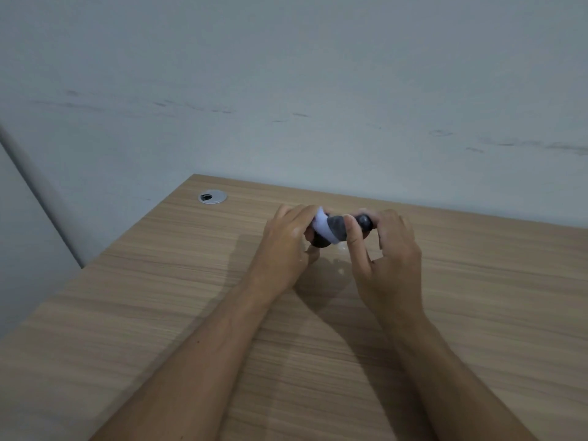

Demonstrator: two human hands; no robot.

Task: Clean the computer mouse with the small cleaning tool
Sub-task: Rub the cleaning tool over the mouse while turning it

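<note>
My left hand is closed around a dark computer mouse, held a little above the wooden desk; only its lower edge shows below my fingers. My right hand grips the black handle of a small cleaning brush between thumb and fingers. The brush's head, white at the tip and grey behind, lies against the top of the mouse. Most of the mouse is hidden by my left hand and the bristles.
A round silver cable grommet sits in the desk's far left corner. The desk's back edge meets a pale grey wall. A few small pale specks lie on the desk under my hands.
</note>
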